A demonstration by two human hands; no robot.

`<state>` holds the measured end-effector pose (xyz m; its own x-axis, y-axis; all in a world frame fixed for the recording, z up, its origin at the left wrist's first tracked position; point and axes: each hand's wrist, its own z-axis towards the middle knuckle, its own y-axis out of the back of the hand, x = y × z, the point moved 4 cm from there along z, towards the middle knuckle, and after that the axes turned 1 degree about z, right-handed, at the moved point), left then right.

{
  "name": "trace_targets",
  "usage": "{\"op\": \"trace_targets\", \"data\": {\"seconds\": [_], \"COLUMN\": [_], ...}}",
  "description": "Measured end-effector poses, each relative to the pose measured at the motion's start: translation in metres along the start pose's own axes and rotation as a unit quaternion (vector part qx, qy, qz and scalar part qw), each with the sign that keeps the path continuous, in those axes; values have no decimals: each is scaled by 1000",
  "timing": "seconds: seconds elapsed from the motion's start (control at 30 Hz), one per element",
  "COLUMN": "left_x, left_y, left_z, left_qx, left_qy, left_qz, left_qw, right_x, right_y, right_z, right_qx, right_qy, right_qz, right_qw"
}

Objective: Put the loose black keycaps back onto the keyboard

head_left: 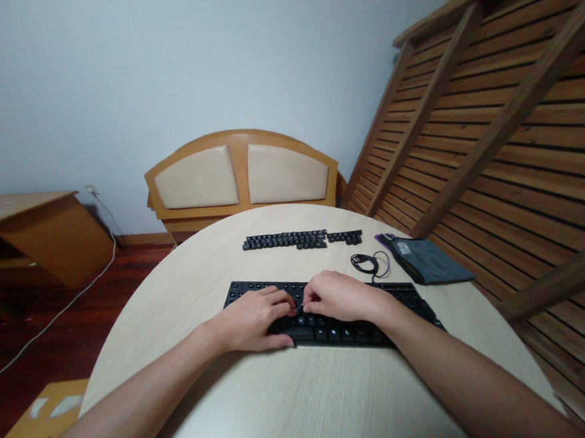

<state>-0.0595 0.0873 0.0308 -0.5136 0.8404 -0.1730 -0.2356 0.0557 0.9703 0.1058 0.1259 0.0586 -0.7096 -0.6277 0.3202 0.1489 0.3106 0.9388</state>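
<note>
A black keyboard (pixel 325 335) lies on the round, pale wooden table (pixel 305 398), partly covered by both hands. My left hand (pixel 262 318) rests on its left part, fingers stretched over the keys and the thumb apart along the front edge. Close beside those fingertips, my right hand (pixel 345 297) is curled over the middle keys with thumb and forefinger pinched together. Whatever may be between them is too small to make out. Beyond the keyboard, loose black keycaps (pixel 284 241) stand in tight rows, with a smaller group of keycaps (pixel 344 237) to their right.
A coiled black cable (pixel 366 263) lies behind the keyboard. At the table's right edge is a dark grey cloth pouch (pixel 433 259) with purple trim. A headboard (pixel 242 176) stands behind the table, wooden slats (pixel 507 130) lean at right, and a desk (pixel 48 236) is at left.
</note>
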Motion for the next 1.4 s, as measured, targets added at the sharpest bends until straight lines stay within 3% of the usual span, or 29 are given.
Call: {"op": "trace_targets", "data": {"seconds": [0.2,0.5,1.13,1.4], "left_x": [0,0,-6,-7], "left_y": [1,0,1,-1], "left_z": [1,1,2,3], "left_qx": [-2,9,25,20], "left_qy": [8,9,2,12], "left_qz": [-9,0,26,35], "left_qw": [1000,1000,999,999], "right_x": [-4,-1,-16,-13], "right_y": [0,4,-7,-5], "right_z": [4,2,8,7], "right_qx": [-17,6,25,35], "right_qy": [-35,-68,-33,-56], "right_qz": [22,40,94,92], "right_qw": [999,997,995,994]}}
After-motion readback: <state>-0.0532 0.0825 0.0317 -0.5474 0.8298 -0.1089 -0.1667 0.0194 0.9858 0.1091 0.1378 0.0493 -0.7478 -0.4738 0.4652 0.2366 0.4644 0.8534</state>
